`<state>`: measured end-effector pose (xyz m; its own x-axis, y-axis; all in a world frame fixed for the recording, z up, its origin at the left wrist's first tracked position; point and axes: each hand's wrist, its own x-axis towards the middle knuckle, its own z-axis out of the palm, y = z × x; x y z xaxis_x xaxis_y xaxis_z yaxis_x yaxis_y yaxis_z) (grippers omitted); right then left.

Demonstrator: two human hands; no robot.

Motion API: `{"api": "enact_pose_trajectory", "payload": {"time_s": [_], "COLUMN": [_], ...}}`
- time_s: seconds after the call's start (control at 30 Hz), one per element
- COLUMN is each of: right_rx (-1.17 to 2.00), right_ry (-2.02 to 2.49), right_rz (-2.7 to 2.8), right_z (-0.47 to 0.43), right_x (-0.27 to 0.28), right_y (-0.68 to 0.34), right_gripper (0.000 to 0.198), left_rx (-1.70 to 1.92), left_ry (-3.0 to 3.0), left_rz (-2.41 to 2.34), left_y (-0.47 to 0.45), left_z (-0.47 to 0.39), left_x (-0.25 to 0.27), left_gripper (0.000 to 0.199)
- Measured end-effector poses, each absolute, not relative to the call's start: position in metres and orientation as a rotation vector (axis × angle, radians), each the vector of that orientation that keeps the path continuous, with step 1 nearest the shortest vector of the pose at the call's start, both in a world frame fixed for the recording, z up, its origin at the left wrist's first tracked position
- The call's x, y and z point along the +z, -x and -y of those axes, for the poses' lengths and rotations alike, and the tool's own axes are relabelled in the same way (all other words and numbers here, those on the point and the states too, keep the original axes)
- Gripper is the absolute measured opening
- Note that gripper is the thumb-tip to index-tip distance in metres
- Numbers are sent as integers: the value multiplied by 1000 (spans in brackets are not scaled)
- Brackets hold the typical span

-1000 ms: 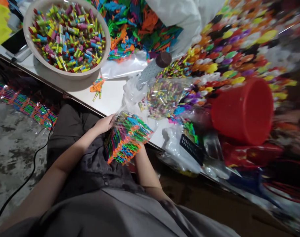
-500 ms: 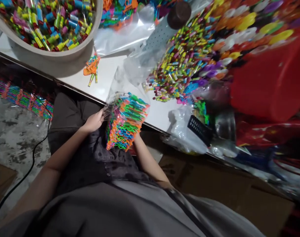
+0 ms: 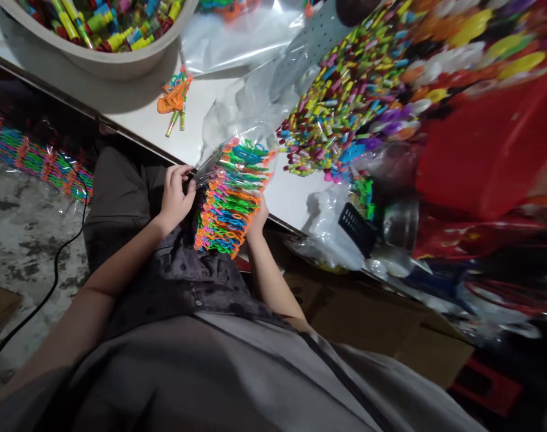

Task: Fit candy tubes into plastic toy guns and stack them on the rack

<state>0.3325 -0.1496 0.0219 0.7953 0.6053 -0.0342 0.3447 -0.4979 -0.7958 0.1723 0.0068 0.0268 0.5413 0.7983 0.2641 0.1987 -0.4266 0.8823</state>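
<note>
Holding bundle in R hand, over lap, at near edge of worktop. Grasping from right side, palm showing, fingertips hidden behind; can't tell how tight. Turned a bit vs. approx. 1 s ago: less slanted now, w/ stacked rows more squarely in view & R hand further out from underneath.

Changed most: L hand. Up against bundle approx. 1 s ago, then apparently gripping film at 0.5 s, now w/ fingers curled & thumb parted, fingertips right by film edge, L of bundle. Can't tell if pinching it or just let go.

Also new: film off loose pile, formerly seen through it. Now lying rumpled from top of bundle up onto worktop; can't tell how much of bundle covered.

Meaning, as a guess: load mostly on R hand, L freer for film. Prob. mid-adjustment, not settled; poss. slip of bundle w/ R grip too loose.

Unchanged: small clump on worktop near bowl, w/ couple of tubes poking out. Ditto wrapped pack, far L, below worktop level. Bowl more cropped at top of view, prob. just head tilt.
</note>
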Motion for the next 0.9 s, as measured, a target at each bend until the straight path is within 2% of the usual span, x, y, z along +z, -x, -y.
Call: {"api": "enact_pose_trajectory", "payload": {"time_s": [0.07,0.17,0.37,0.57,0.73,0.9], "right_rx": [319,236,24,-62,-26,72], "right_ry": [2133,2114,2155,2241,2368,2525], "right_rz": [686,744,878,1116,1234,1224], "right_z": [148,147,150,176,205,221], "right_x": [32,45,69,77,72,64], "right_y": [-337,-342,-343,-348,-363,-369], "right_gripper": [21,29,33,27,24,22], "left_rx": [1001,1064,958,839,666,683], "left_ry": [-1957,-1997,-2028,-2075,-2068,-2094], "left_rz": [-774,-704,-548,-330,-247,-113], "left_y": [-175,-178,-174,-154,-146,-145], "left_z": [-8,-6,5,12,22,26], "left_x": [36,47,61,60,55,49], "left_gripper": [21,24,34,43,51,52]}}
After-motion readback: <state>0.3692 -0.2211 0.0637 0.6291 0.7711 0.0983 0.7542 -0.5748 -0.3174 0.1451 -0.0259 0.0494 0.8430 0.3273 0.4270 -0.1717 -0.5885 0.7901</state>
